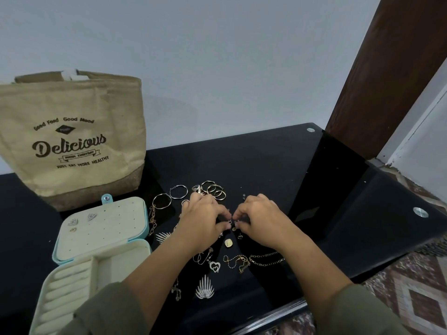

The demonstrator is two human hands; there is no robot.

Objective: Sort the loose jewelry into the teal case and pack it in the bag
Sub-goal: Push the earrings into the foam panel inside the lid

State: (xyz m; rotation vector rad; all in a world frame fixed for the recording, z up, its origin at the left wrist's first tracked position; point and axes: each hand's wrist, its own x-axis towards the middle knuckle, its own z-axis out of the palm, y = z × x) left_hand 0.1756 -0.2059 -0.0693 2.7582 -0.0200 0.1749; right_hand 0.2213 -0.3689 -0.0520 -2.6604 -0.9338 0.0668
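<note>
The teal case lies open at the left on the black glass table, its cream lid panel holding three small earrings. A tan "Delicious" bag stands behind it. Loose jewelry is spread on the table: hoops and rings, chains, a heart pendant and a fan-shaped earring. My left hand and my right hand meet fingertip to fingertip over the middle of the pile, pinching a tiny piece of jewelry between them.
A brown wooden door frame rises at the back right. The table's right edge drops to a patterned tile floor. A grey wall stands behind the table.
</note>
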